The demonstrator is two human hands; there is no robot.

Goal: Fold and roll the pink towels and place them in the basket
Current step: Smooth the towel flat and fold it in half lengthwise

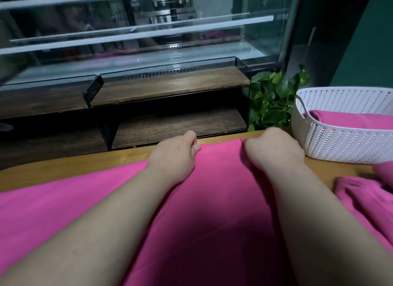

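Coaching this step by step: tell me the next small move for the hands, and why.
Probably turn the towel's far edge over toward the body, to start the fold or roll. The left hand and right hand both pinch that edge at the table's far side, and the towel lies flat under the arms, not yet rolled.

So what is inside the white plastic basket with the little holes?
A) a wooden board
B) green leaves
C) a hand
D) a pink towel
D: a pink towel lies inside the white perforated plastic basket, showing above its rim; the green leafy plant stands outside, beside it.
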